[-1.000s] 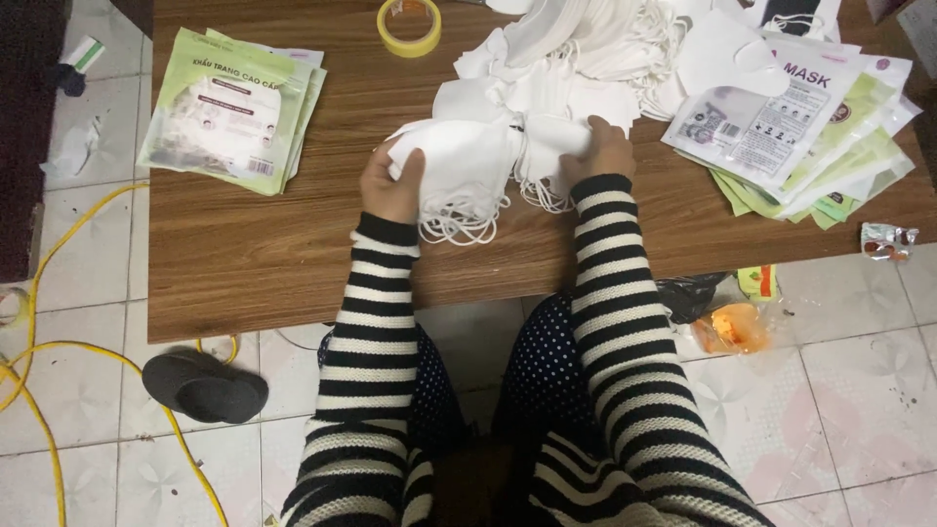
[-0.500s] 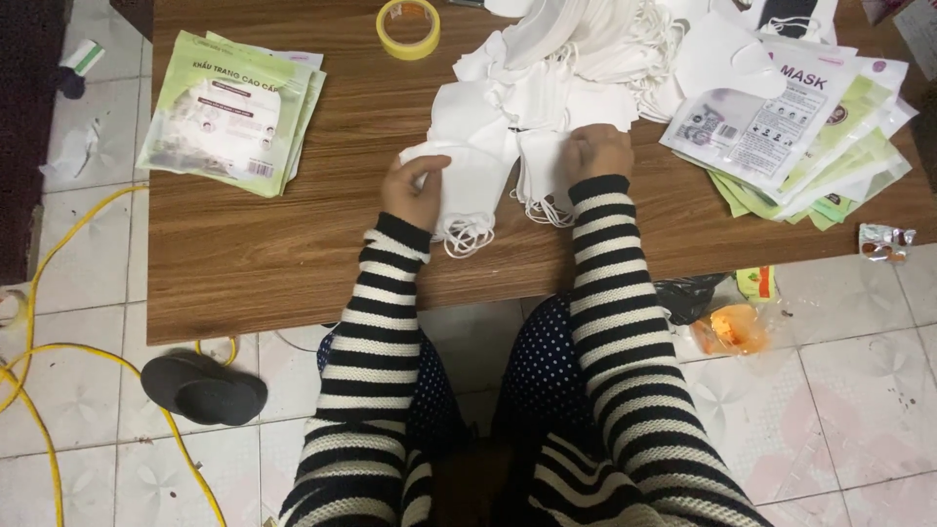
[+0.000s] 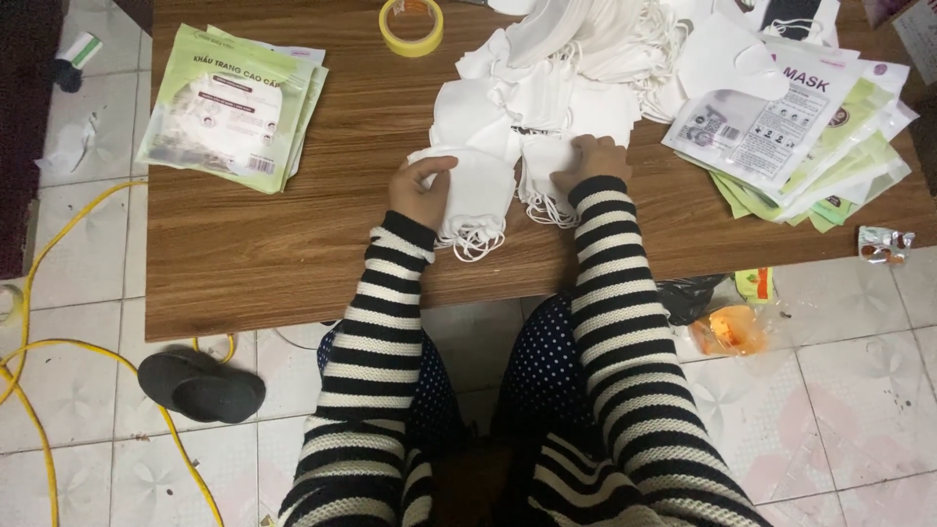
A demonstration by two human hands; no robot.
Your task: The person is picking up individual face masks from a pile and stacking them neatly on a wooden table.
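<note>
On the brown wood-grain bench [image 3: 254, 254], near its near edge, lies a small stack of white folded fabric face masks [image 3: 475, 200]. The stack's long axis runs near-to-far, with its thin white ear loops [image 3: 476, 246] trailing toward the near edge. How many masks the stack holds cannot be counted. The left hand [image 3: 422, 190] grips the stack's left side, thumb on top and fingers curled around the edge. The right hand [image 3: 591, 161] rests just right of it, fingers bent and pinching a second bunch of white masks [image 3: 543, 171], whose loops also hang toward the near edge.

Behind both hands a large loose heap of white masks [image 3: 586, 68] spreads to the far edge, too tangled to count. One roll of yellow adhesive tape [image 3: 411, 25] lies flat at the far edge, left of the heap. On the far left lies a pile of pale green printed packets [image 3: 229, 107], about three by their edges. On the right a fanned pile of white and green printed packets [image 3: 795, 137] overlaps the heap. One dark grey slipper [image 3: 200, 385] and a yellow cable [image 3: 39, 351] lie on the tiled floor to the left.
</note>
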